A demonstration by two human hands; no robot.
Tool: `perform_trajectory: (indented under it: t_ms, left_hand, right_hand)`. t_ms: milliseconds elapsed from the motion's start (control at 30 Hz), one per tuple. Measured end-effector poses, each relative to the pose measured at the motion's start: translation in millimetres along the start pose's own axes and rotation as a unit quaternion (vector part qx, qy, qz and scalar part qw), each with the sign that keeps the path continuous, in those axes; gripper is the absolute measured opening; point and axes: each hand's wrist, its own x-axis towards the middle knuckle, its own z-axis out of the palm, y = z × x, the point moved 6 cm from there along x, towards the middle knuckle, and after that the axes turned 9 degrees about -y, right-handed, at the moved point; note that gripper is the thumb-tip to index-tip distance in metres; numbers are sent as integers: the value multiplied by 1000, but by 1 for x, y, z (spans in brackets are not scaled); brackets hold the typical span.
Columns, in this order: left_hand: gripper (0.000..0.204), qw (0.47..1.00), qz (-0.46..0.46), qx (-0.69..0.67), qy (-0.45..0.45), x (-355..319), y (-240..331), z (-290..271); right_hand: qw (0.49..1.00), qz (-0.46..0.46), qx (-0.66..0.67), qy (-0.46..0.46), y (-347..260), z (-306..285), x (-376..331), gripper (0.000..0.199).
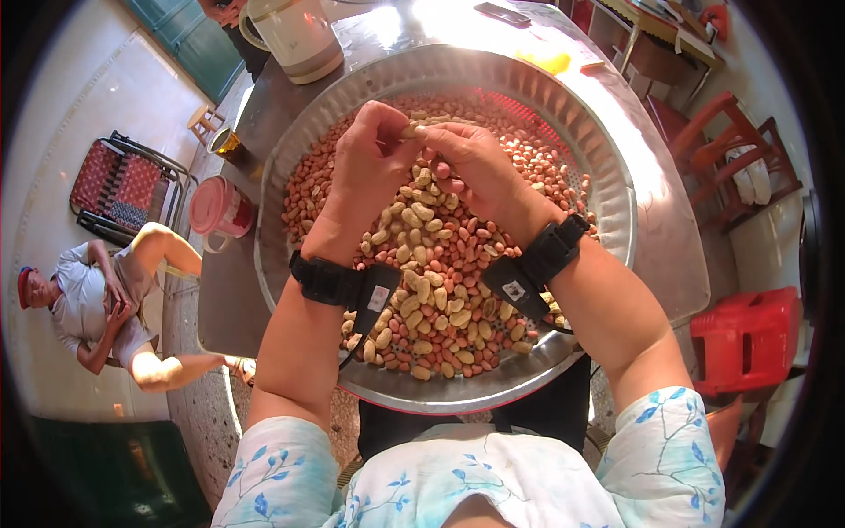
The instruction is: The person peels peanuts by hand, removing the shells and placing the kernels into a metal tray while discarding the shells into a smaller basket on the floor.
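A wide round metal tray (619,220) holds a spread of pink shelled peanuts (319,176) and many tan unshelled peanuts (421,304), thickest at the near middle. Above its far half, my left hand (370,167) and my right hand (480,163) meet fingertip to fingertip. Between their thumbs and fingers is a small tan peanut (410,131), partly covered by the fingers. A few pink kernels (444,172) show against the curled lower fingers of my right hand. Black bands with small boxes sit on both wrists.
The tray lies on a grey table (664,264). Left of it stand a pink lidded mug (222,209), a dark jar (227,143) and a pale jug (295,40). A phone (503,13) lies at the far edge. A person (110,299) reclines at left; a red stool (746,341) stands right.
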Motion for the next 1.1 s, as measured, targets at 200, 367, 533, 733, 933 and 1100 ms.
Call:
perform_trajectory:
  t_ms: [200, 367, 533, 733, 933, 1100]
  left_hand:
    - [18, 989, 12, -144, -41, 0, 1, -2]
    - [18, 981, 24, -170, -87, 0, -2, 1]
    - [15, 978, -25, -198, -59, 0, -11, -2]
    - [16, 961, -74, -262, -51, -1, -19, -2]
    - [17, 966, -83, -236, -60, -2, -18, 10]
    - [15, 977, -39, -207, -28, -1, -19, 21]
  right_hand:
    - [998, -67, -18, 11, -10, -3, 0, 13]
    - [998, 8, 54, -34, -6, 0, -1, 13]
    - [995, 52, 55, -70, 1, 4, -2, 15]
    - [1000, 20, -13, 8, -6, 2, -3, 12]
    - [1000, 7, 13, -9, -1, 6, -3, 14]
    - [999, -31, 31, -9, 1, 2, 0, 13]
